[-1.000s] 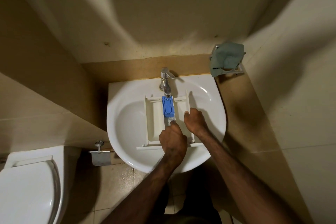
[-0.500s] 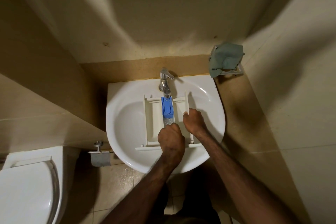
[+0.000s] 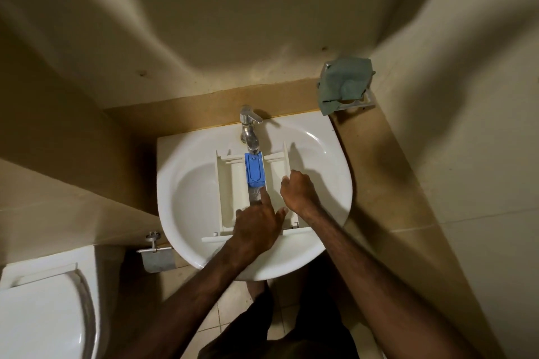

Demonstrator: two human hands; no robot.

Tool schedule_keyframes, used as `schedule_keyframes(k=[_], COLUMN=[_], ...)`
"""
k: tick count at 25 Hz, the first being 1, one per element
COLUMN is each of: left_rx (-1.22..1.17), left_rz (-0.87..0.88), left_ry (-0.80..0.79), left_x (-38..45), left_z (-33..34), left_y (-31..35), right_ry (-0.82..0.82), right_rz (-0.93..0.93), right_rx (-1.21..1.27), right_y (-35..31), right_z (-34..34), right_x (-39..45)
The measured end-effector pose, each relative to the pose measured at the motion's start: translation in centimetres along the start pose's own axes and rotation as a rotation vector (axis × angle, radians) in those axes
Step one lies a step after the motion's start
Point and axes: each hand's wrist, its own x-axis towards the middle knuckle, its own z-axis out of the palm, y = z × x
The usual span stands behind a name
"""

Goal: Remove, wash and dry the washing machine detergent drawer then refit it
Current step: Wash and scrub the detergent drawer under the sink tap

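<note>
The left hand (image 3: 256, 224) lies spread over the drawer (image 3: 230, 189), one straight finger rubbing the middle slot just below the blue cap (image 3: 254, 168). The right hand (image 3: 297, 192) curls round the drawer's right wall, steadying it. So the drawer is out and lying in the sink (image 3: 329, 172) under the tap (image 3: 249, 131): washing seems under way (drying and refitting remain). Beyond, a green cloth (image 3: 344, 81) hangs in the tiled corner; a toilet (image 3: 38, 315) stands left.

White drawer (image 3: 230, 192) is laid flat across the sink (image 3: 329, 172), front panel nearest, blue insert (image 3: 254, 167) in the middle compartment under the tap (image 3: 250, 132).
</note>
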Motion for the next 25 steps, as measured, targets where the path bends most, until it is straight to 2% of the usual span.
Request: schedule_keyframes(k=[4,10,14,17,21,25], left_rx=[0.052,0.232,0.197,0.245,0.316,0.232], left_rz=[0.086,0.084,0.007,0.056,0.157,0.152], left_ry=[0.042,0.237,0.008,-0.102,-0.024,-0.069], left_x=[-1.7,-4.0,-2.8,-2.0,-2.5,-1.6], left_z=[0.0,1.4,0.2,-0.7,0.4,0.9], left_y=[0.5,-0.7,0.5,0.5,-1.6,-0.6], right_ry=[0.032,0.038,0.027,0.027,0.047,0.069], right_rz=[-0.019,-0.03,-0.031,-0.033,-0.035,-0.035], right_rx=[-0.03,-0.046,-0.031,-0.02,-0.039,-0.032], right_y=[0.0,0.2,0.5,0.4,0.1,0.3], right_z=[0.0,0.1,0.1,0.1,0.0,0.1], right_x=[0.0,0.0,0.1,0.1,-0.1,0.0])
